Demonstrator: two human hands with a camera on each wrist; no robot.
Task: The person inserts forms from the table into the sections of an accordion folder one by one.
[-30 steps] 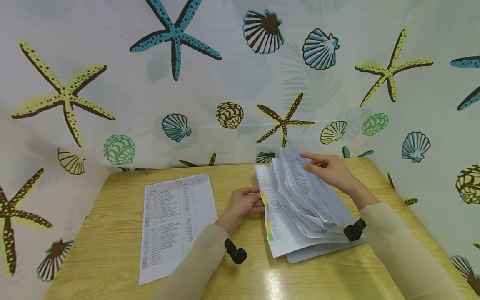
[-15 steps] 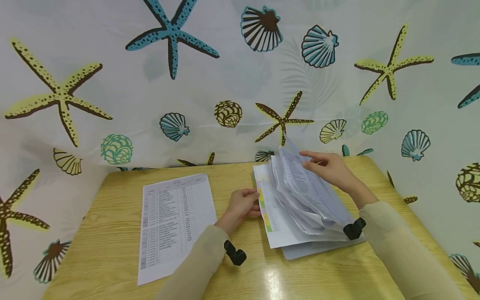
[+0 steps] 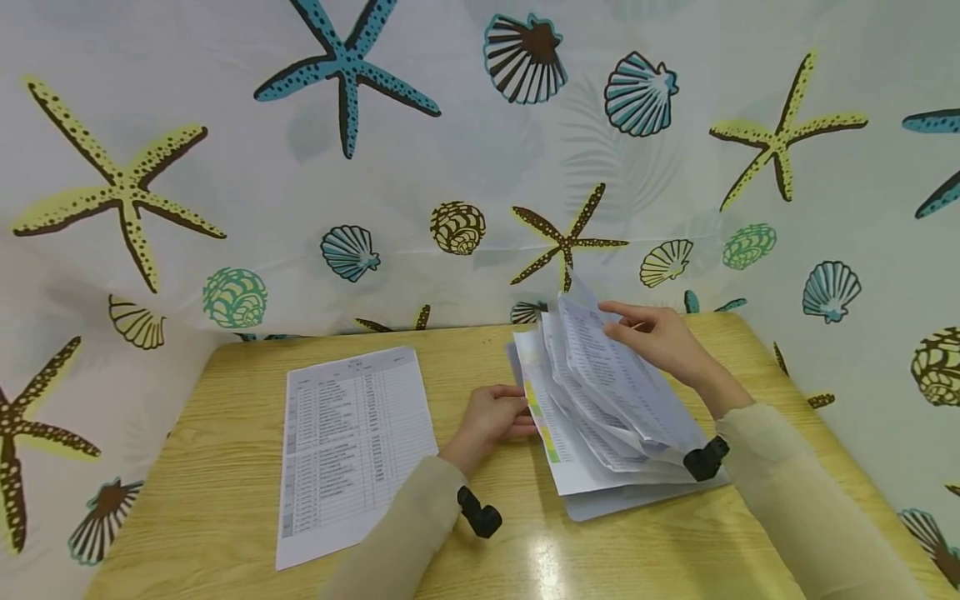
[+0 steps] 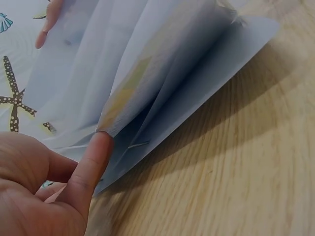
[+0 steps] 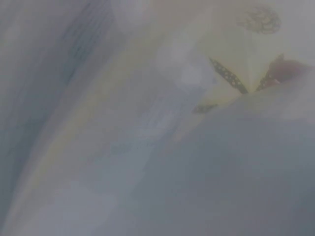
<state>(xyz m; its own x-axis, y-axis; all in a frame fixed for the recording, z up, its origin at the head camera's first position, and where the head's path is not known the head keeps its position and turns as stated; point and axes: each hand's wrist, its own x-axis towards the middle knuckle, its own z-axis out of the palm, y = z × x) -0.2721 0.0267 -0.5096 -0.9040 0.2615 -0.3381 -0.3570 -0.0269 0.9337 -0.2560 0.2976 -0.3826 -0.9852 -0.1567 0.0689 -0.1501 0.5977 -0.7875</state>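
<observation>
My right hand (image 3: 663,342) holds up several printed sheets (image 3: 600,358) by their upper right edge, so they fan apart. Beneath them lies a printed sheet with a yellow, pink and green strip (image 3: 543,421) down its left side. That sheet's left edge is pinched by my left hand (image 3: 491,421); in the left wrist view a fingertip (image 4: 101,145) sits right at its edge. Under the whole bundle is a pale grey folder or backing sheet (image 3: 637,502), seen slanting along the table with a thin metal-looking strip (image 4: 139,145). Blurred paper (image 5: 147,162) fills most of the right wrist view.
A single printed table sheet (image 3: 352,442) lies flat on the left of the wooden table (image 3: 202,475), partly behind my left sleeve. A white cloth with starfish and shells (image 3: 420,158) stands behind the table and at both sides.
My left hand first shifts slightly, then moves right and down a little; the coloured-strip sheet's edge has swung right, showing more backing at the upper left. The right hand stays nearly still.
</observation>
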